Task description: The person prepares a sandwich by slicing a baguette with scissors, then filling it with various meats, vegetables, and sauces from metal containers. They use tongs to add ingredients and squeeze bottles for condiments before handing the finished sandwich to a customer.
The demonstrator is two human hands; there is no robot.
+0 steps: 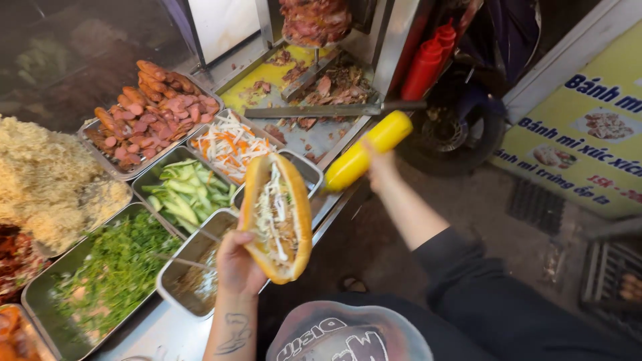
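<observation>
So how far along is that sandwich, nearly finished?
The split roll in the left hand already holds filling with white sauce lines. The right hand holds a yellow squeeze bottle, tilted beside it. The roll is still open and unwrapped; cucumber and herbs sit alongside.

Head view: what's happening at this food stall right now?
The left hand holds an open filled sandwich above the metal trays. The right hand grips a yellow squeeze bottle, tilted, nozzle toward the sandwich. A white sauce line already lies on the filling. Nearby trays hold chopped herbs, cucumber, shredded carrot and sliced sausage.
</observation>
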